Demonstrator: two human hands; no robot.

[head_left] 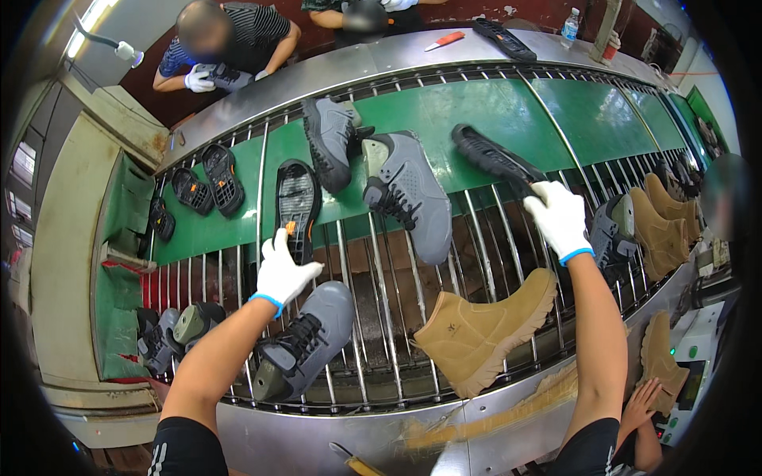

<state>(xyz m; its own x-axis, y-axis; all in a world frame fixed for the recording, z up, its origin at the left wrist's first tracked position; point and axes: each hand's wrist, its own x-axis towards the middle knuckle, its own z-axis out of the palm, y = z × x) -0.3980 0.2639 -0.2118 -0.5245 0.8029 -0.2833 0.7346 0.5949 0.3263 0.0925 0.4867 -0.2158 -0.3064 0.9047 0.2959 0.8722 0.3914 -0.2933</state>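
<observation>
My left hand (286, 270), in a white glove with a blue cuff, grips the heel end of a black shoe sole (297, 186) with an orange patch. My right hand (557, 216), gloved alike, is closed on the end of another black sole (488, 155), which slants up to the left over the green belt (429, 107). Between the hands lies a grey lace-up shoe (413, 194), with a second grey shoe (327, 143) tipped on its side behind it. Close to my left forearm rests a grey shoe with black laces (311, 337). A tan ankle boot (484, 333) lies left of my right forearm.
Metal rollers (381, 293) run along the line. More black soles (222, 178) lie at the left, tan boots (663, 230) at the right. Across the line a person (230, 44) handles a shoe. A red-handled knife (446, 41) and a bottle (570, 28) are on the far ledge.
</observation>
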